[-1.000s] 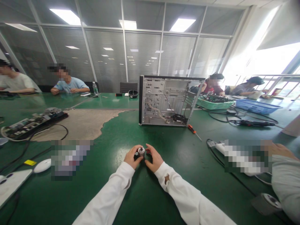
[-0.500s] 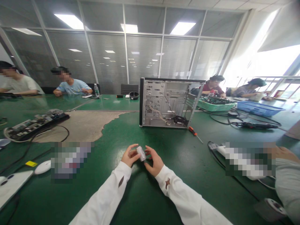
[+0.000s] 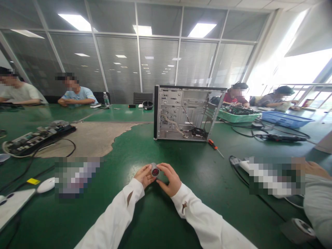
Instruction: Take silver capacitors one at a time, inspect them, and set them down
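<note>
Between my hands, above the green table, is a small grey metal cylinder [image 3: 155, 171] with its round, dark-red end turned toward me. My left hand [image 3: 144, 175] grips it from the left side, thumb against its edge. On the other side, my right hand [image 3: 169, 178] has its fingertips at the cylinder's upper right rim, while the thumb sits lower, apart from it. Beyond my hands stands an open computer case [image 3: 181, 112], its side panel off and loose wires inside. A screwdriver [image 3: 213, 145] with an orange and black handle lies at its right front corner.
To the left lie a circuit assembly [image 3: 38, 138], a white mouse [image 3: 46, 185] and cables. A green basket [image 3: 237, 117] and a blue basket [image 3: 286, 119] stand back right. A neighbour's sleeve [image 3: 317, 200] is at the right edge. Several people sit around the table.
The cylinder has turned in my hands, from its side showing to its round end facing me. My right fingers have come in against it. The case and screwdriver stay put.
</note>
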Demonstrator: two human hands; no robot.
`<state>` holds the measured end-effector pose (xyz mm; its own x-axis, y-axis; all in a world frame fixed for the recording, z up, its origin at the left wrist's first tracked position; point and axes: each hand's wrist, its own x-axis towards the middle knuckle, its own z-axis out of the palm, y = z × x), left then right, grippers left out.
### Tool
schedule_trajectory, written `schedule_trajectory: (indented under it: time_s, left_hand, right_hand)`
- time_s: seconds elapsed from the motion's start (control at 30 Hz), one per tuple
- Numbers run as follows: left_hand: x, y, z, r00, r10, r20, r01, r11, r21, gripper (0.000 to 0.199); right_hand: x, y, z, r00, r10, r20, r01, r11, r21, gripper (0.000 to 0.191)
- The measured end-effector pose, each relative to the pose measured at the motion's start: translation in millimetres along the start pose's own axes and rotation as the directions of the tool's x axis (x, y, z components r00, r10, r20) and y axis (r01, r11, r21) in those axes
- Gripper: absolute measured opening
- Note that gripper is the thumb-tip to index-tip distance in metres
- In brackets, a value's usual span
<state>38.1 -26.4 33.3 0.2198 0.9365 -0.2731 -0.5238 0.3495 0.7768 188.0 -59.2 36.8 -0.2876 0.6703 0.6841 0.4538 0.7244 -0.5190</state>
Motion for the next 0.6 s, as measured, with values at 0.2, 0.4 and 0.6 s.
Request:
schedule_trajectory:
  time_s: [0.2,0.4,0.6]
  left_hand:
    - [-7.1,1.0,5.8,0.995,-0.086,0.046,0.08,0.989,0.12,0.027]
    - [-7.0,-0.7,2.7,0.989,-0.127,0.069,0.119,0.986,0.114,0.029]
    - [-5.1,-1.6,-3.5,0.973,-0.18,0.142,0.178,0.984,0.027,0.029]
  right_hand:
    - [-0.4,-0.3,-0.9,0.995,-0.102,-0.002,0.101,0.992,-0.081,0.045]
    - [-0.1,-3.5,-2.0,0.993,-0.116,-0.036,0.112,0.99,-0.083,0.042]
    - [-1.4,4.8,6.3,0.984,-0.015,-0.179,0.014,1.0,-0.006,0.036]
